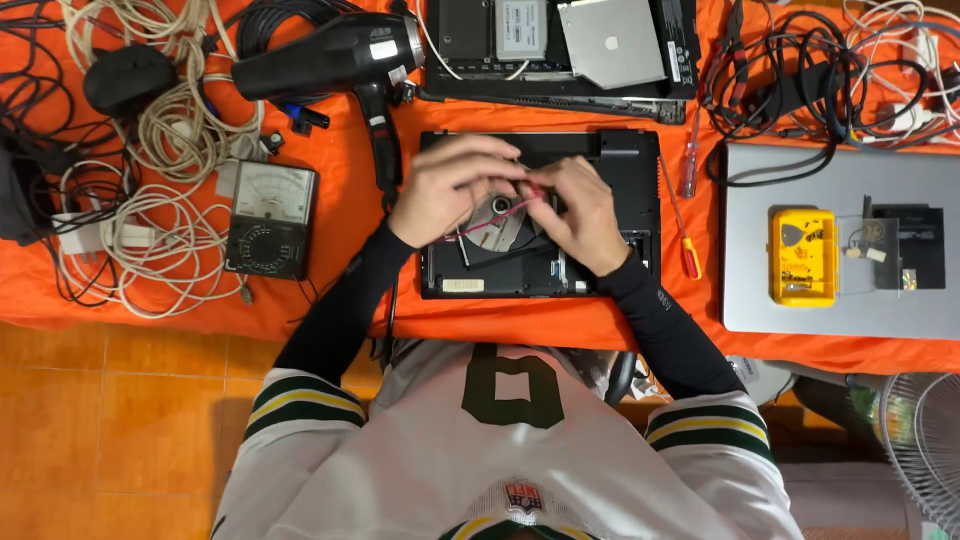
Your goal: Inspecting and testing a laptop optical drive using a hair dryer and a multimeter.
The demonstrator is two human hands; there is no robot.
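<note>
Several tangled white and grey cables (150,170) lie at the far left of the orange cloth (330,300), with a black computer mouse (128,78) among them. Just right of the cables sits an analog multimeter (270,220), and above it a black hair dryer (335,62) rests with its handle pointing down toward the opened laptop base (620,170).

Over that black base, the left hand (450,190) is curled, its fingertips pinched on a thin reddish tool (500,212) that slants down to the left across the round metal fan (497,222) inside the base. The right hand (580,215) meets it from the other side, fingers closed on the upper end of the same tool, the two hands touching at their fingertips.

Above the base lies a second opened laptop (560,50) showing silver drive covers. Right of the base, two screwdrivers (688,215) lie on the cloth, one with a red and yellow handle. Farther right a closed silver laptop (840,300) carries a yellow parts box (803,257) and a black tray (912,245). More black cables (800,80) pile above it.
</note>
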